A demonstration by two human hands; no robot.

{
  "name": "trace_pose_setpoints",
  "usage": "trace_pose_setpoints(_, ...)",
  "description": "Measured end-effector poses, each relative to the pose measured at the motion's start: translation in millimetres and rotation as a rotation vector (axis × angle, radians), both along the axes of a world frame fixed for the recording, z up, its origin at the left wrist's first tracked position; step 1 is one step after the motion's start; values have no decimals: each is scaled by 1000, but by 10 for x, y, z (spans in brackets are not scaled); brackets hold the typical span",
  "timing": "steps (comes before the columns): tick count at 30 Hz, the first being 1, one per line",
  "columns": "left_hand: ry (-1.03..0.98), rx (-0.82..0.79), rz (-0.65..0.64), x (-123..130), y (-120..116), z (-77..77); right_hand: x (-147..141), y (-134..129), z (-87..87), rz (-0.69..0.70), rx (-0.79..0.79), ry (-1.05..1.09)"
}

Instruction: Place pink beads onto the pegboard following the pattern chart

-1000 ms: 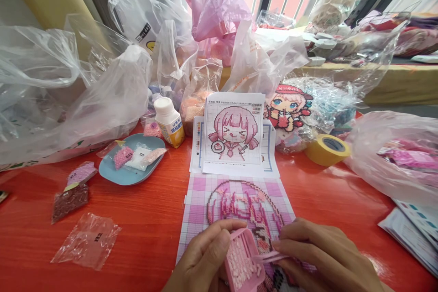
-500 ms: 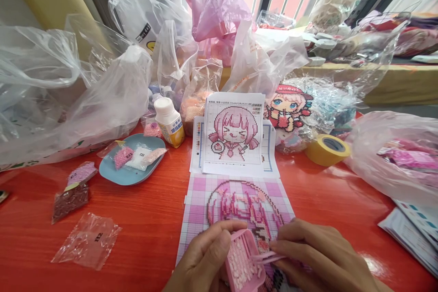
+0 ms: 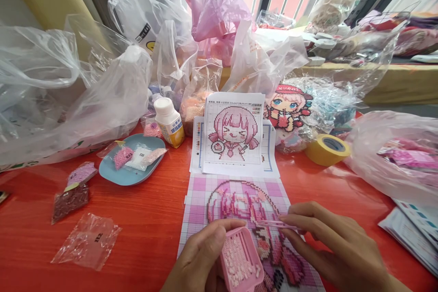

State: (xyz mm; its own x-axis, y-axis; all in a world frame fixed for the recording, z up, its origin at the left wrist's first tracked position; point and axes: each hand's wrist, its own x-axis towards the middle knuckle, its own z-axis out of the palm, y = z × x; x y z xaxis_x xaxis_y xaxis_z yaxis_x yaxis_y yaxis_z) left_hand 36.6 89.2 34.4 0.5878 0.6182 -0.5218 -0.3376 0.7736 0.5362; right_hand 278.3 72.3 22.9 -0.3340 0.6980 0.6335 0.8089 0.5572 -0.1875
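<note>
At the bottom centre my left hand (image 3: pixel 201 255) is closed on a small pink tray (image 3: pixel 241 260) of pale pink beads. To its right, my right hand (image 3: pixel 328 242) pinches pink tweezers (image 3: pixel 277 224), whose tips point left over the pegboard. Whether a bead sits in the tips is too small to tell. Beneath both hands lies the gridded pegboard (image 3: pixel 198 196), partly covered with pink and brown beads forming a head outline. A printed chart (image 3: pixel 234 134) of a pink-haired figure stands behind the board.
A blue plate (image 3: pixel 119 175) with bead bags, a white bottle (image 3: pixel 169 118) and an H2 bag (image 3: pixel 89 242) are on the left. Yellow tape (image 3: pixel 326 149), papers (image 3: pixel 410 237) and a plastic bag (image 3: pixel 393 146) are on the right. More bags line the back.
My right hand and the tweezers have moved up and away from the tray, over the board. My left hand and the tray have shifted slightly left.
</note>
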Motion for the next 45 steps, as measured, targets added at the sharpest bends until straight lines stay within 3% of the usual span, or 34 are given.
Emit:
trace_pose_setpoints(5,-40,51,19,-35,57,74,50,24,-121,48,-111,-40)
trace_pose_setpoints(10,-90,-130,9,-30,95,55,59,27,-149,55,-101,-62)
trace_pose_setpoints(17,-196,-183,19,5,135,13,68,21,-155,50,-93,-82)
trace_pose_setpoints(24,-337,-59,-21,-2,109,-101,73,19,-188,45,-102,-119)
trace_pose_setpoints(33,-251,-44,-122,-36,138,86,46,14,-172,69,-116,-118)
trace_pose_setpoints(38,-301,5,-73,-10,110,-77,42,9,-161,57,-119,-105)
trace_pose_setpoints(42,-353,-46,-42,14,92,-228,35,14,-148,52,-116,-106)
trace_pose_setpoints(45,-365,-53,-27,20,98,-225,33,23,-144,51,-111,-102)
